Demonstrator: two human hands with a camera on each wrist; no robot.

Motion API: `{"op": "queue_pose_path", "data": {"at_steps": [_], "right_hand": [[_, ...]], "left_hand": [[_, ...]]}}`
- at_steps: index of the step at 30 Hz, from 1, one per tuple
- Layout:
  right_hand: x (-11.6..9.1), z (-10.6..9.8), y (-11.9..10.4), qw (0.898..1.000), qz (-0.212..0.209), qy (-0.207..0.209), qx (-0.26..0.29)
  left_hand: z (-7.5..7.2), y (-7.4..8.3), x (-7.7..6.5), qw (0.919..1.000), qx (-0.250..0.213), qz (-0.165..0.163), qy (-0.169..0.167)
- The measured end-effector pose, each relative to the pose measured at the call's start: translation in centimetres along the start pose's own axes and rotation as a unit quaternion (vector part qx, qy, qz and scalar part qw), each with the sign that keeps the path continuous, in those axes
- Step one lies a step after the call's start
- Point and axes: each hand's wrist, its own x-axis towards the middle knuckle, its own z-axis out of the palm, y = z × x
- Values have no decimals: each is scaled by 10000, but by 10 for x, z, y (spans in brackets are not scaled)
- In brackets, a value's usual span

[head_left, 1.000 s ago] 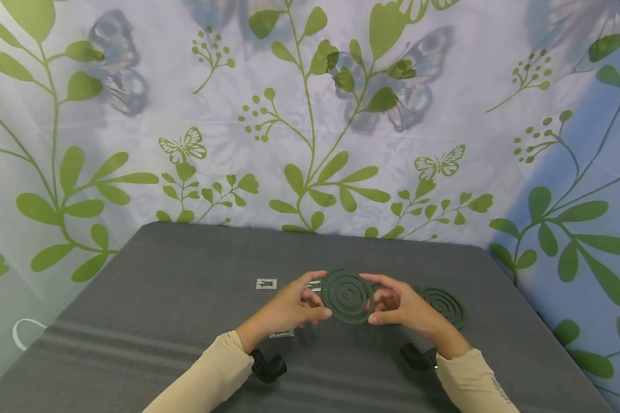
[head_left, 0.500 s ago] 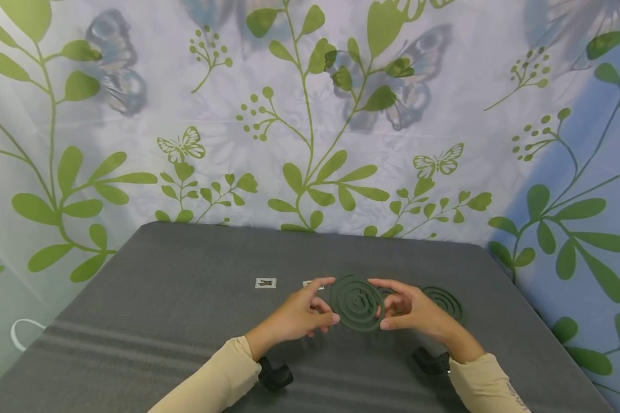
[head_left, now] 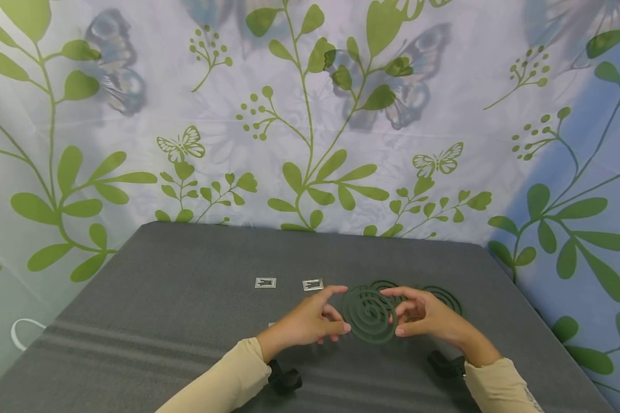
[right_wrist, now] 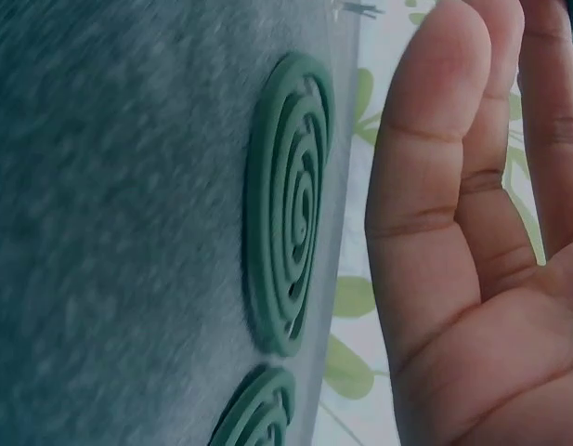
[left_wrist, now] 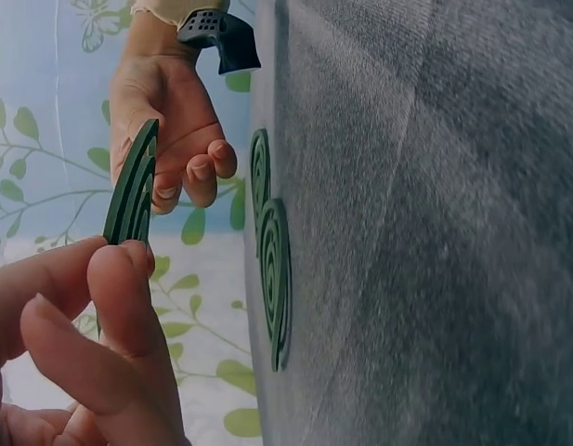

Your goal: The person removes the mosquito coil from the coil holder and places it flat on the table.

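A dark green mosquito coil [head_left: 370, 315] is raised above the grey table, its flat face turned toward the head camera. My left hand [head_left: 310, 318] pinches its left edge between thumb and fingertips; the left wrist view shows this grip on the coil [left_wrist: 133, 190] nearly edge-on. On the opposite side, my right hand [head_left: 430, 314] holds the rim with thumb and index finger, the other fingers loosely bent. Behind that hand two more coils lie flat, one nearer the middle [head_left: 384, 285] and one farther right [head_left: 448, 298], both partly covered in the head view.
Two small silvery metal stands, one on the left [head_left: 266, 283] and one on the right [head_left: 313, 284], lie beyond my left hand. A third piece is mostly hidden by that arm. Each wrist wears a black mount [head_left: 284, 378]. A patterned curtain [head_left: 310, 115] hangs behind the table [head_left: 186, 269].
Both hands have shifted right and slightly toward me, carrying the coil between them. The right metal stand, partly covered before, now shows fully. The coils on the table have stayed put.
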Motion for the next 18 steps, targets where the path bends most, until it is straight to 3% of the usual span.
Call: {"op": "queue_pose_path", "data": {"at_steps": [18], "right_hand": [[-22,-14,10,9989,129,-419,146]], "left_hand": [[26,-1,10,9994,68,-250,-220]]}}
